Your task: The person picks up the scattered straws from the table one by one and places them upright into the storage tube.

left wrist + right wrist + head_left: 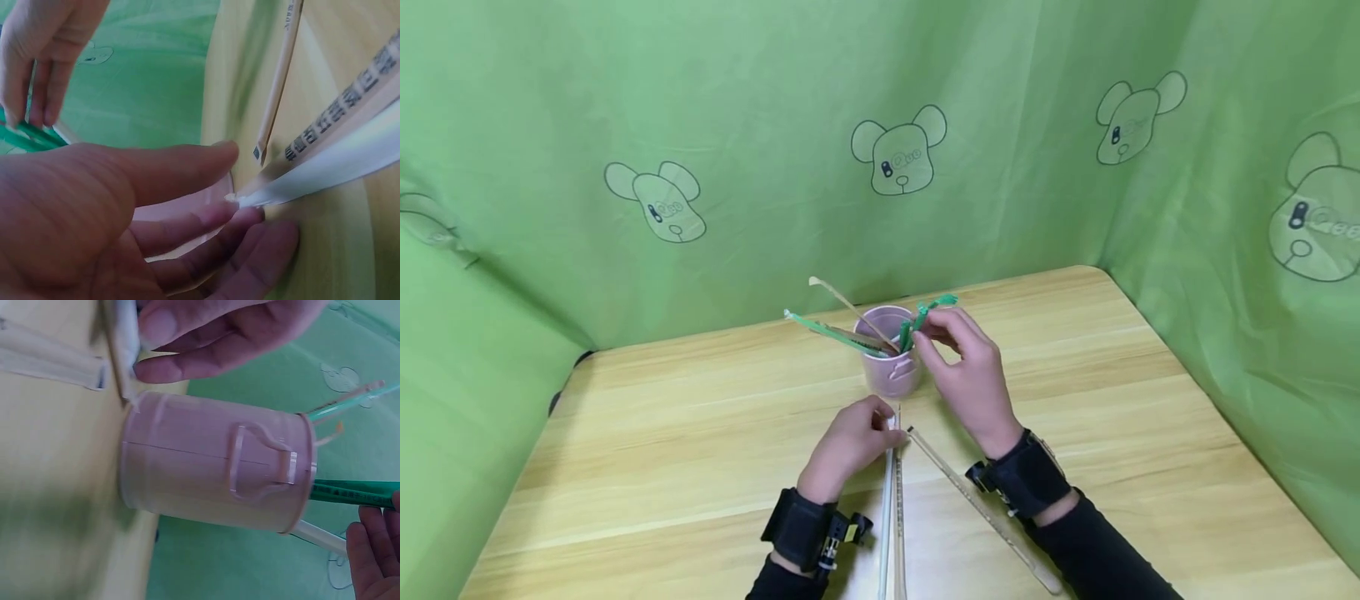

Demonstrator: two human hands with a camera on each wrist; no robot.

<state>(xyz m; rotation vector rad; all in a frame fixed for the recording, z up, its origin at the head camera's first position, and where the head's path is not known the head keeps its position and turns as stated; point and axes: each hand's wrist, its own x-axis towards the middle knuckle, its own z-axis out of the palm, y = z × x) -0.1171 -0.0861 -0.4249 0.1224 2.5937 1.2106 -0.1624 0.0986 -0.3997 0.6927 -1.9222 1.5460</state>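
My right hand (972, 375) pinches a thin green printed wrapper (353, 492) at the mouth of a pink bucket (891, 375). Its crinkled upper end sticks out beyond the fingers; whether anything is inside it cannot be told. In front of the bucket, my left hand (853, 442) is at the far ends of a white wrapped straw (337, 165) and a brown printed paper-wrapped stick (340, 106) on the table. In the left wrist view, the thumb stands apart from the other fingers, and the white straw's tip touches the fingertips.
Another brown paper-wrapped stick (977, 504) lies slanted on the wooden table (700, 467), to the right. A light green wrapped stick (827, 329) and a tan bent-ended stick (842, 298) lean out of the bucket's left side. A green curtain (760, 208) surrounds the table's back and sides.
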